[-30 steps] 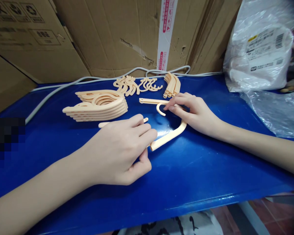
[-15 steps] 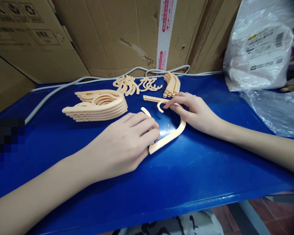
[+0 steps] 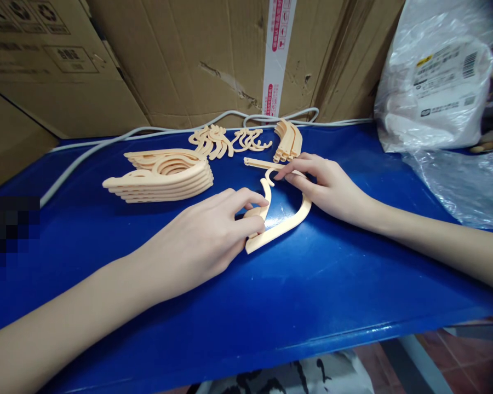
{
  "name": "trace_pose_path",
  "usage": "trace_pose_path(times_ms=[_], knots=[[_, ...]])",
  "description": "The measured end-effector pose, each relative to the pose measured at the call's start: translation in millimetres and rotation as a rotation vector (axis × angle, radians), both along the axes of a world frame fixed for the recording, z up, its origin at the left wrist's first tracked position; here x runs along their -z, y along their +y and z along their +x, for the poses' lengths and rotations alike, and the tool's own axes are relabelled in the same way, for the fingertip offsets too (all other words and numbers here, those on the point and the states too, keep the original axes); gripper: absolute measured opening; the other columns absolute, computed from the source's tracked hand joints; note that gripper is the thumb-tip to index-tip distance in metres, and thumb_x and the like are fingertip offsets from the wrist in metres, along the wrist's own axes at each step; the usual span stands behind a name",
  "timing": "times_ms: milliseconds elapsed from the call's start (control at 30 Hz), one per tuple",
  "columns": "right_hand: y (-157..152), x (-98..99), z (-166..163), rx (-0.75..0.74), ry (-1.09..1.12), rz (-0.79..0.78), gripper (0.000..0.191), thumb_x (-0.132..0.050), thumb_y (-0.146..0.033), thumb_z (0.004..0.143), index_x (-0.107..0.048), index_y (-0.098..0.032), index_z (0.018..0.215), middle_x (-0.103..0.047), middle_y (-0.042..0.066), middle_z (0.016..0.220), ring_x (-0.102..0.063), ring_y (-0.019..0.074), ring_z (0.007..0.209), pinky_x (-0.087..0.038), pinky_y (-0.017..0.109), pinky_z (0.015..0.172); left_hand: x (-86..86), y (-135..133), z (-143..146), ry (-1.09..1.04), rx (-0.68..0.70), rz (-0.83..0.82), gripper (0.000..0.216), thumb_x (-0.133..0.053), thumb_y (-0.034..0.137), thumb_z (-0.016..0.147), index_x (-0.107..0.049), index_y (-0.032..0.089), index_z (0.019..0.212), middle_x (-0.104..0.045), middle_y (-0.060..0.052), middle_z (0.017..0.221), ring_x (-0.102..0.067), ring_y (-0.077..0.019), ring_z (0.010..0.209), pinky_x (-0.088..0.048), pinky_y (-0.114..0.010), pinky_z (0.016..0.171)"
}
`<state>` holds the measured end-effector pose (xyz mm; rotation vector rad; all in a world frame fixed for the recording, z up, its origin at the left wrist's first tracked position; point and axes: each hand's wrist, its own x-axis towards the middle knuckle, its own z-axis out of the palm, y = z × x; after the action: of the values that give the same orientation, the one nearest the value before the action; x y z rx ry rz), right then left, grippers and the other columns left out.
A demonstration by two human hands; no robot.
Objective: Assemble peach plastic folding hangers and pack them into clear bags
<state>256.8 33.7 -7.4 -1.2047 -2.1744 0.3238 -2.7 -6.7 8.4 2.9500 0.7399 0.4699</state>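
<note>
The left hand pinches a small curved cream piece between thumb and fingers over the blue table, right by the near end of a bent cream bar, though whether these two touch cannot be told. The right hand, its fingers bent, lies over the bar's far end, with a cream hook and a straight strip showing beside its fingertips; exactly what it grips is hidden. Beyond sit a stack of hangers, a pile of wavy pieces and curved bars.
</note>
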Motion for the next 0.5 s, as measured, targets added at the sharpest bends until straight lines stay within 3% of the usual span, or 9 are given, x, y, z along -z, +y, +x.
trace_pose_path(times_ms=[200, 500], knots=[[-0.2, -0.4, 0.4, 0.008, 0.004, -0.017, 0.027, -0.05, -0.021, 0.095, -0.077, -0.019, 0.099, -0.075, 0.008, 0.105, -0.065, 0.0252, 0.099, -0.047, 0.041, 0.089, -1.4, 0.2, -1.5, -0.049, 0.008, -0.152, 0.027, -0.039, 0.005, 0.095, -0.06, 0.021, 0.101, -0.056, -0.006, 0.133, -0.06, -0.0175, 0.104, -0.049, -0.029, 0.079], [0.5, -0.4, 1.1, 0.005, -0.007, -0.028, 0.026, -0.051, -0.023, 0.095, -0.076, -0.02, 0.1, -0.075, 0.008, 0.104, -0.065, 0.0246, 0.098, -0.046, 0.042, 0.09, -0.7, -1.3, -1.3, -0.027, -0.006, -0.187, 0.028, -0.038, 0.001, 0.09, -0.057, 0.021, 0.095, -0.055, -0.005, 0.135, -0.06, -0.0182, 0.108, -0.05, -0.029, 0.079]])
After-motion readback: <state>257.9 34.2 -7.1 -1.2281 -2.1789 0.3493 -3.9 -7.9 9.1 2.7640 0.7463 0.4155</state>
